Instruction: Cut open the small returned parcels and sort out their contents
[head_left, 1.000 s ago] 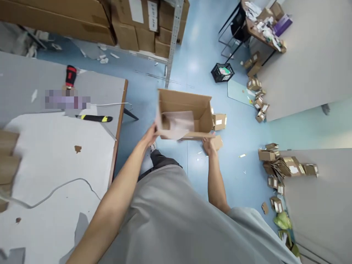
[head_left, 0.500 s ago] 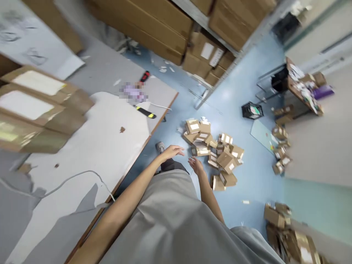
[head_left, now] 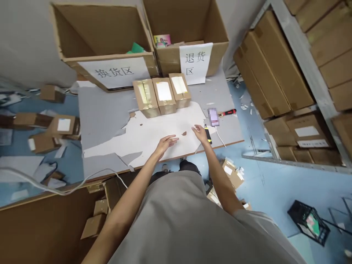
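Hovering my left hand (head_left: 166, 143), right hand (head_left: 200, 132) near black-and-yellow cutter (head_left: 208, 135), both open; upper-left's open-topped brown cardboard box (head_left: 100, 31) has green stuff (head_left: 136, 48) inside.

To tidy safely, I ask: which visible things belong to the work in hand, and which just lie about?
Likely work things: black-yellow knife beside the right hand, three taped boxes.
Likely lying about: brown scrap, black crate.

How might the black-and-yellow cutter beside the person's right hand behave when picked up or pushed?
The cutter would probably stay stiff, as its body looks straight. It is likely light, being slim beside the right hand. Pushed at one end, it may swivel, since it is long and narrow.
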Available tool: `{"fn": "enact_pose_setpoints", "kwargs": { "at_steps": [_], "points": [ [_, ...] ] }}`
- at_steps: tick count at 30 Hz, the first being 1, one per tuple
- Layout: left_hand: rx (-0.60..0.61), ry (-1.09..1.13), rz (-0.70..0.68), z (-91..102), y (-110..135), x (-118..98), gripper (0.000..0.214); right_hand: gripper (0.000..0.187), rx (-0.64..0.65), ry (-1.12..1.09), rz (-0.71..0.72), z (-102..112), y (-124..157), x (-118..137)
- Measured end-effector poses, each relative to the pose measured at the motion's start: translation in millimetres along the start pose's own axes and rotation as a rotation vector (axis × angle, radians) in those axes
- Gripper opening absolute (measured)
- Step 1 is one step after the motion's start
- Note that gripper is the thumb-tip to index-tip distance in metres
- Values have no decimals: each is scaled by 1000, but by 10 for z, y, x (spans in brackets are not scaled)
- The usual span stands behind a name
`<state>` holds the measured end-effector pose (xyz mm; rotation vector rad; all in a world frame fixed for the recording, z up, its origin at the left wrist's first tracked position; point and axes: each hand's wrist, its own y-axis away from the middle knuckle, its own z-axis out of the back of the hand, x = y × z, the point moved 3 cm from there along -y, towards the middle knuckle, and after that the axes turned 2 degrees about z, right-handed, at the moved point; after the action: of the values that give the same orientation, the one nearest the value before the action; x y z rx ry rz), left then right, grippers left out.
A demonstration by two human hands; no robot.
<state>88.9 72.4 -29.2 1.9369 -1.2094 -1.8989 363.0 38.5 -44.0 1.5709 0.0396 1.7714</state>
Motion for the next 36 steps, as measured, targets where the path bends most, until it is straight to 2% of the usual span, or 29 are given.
{"fn": "enact_pose_setpoints", "kwargs": {
  "at_steps": [3,5,9,12,14,19,23,25,27,29,32,34,36],
  "points": [
    [-143,70,-2,122,8,-109,64,61,29,304,267,-302,-589,571],
    [-217,108,-7,166,34,-135,66,72,25,490,385,-521,-918,901],
    [-322,169,-24,235,154,-106,65,84,32,654,408,-952,-1388,1348],
    [-382,187,-13,277,266,-47,61,83,23,676,351,-1188,-1547,1477],
    [-426,203,2,296,316,-5,60,82,-8,689,307,-1270,-1591,1489],
    [-474,223,35,287,261,47,62,82,-68,635,268,-1283,-1728,1494],
    [-401,180,46,240,69,-20,66,86,-33,604,264,-1114,-1870,1513],
    [-359,154,17,225,-29,-86,66,86,-53,614,262,-906,-1835,1452],
    [-319,128,-20,226,-115,-144,65,85,-112,613,270,-603,-1676,1311],
    [-282,102,-45,250,-189,-167,64,84,-188,606,286,-235,-1397,1097],
    [-248,57,-52,330,-289,-109,66,83,-259,594,338,314,-832,720],
    [-243,9,-64,405,-346,-27,66,85,-221,606,408,566,-430,494],
    [-254,-62,-91,489,-386,65,69,89,-106,636,481,665,-63,311]
  ]
}}
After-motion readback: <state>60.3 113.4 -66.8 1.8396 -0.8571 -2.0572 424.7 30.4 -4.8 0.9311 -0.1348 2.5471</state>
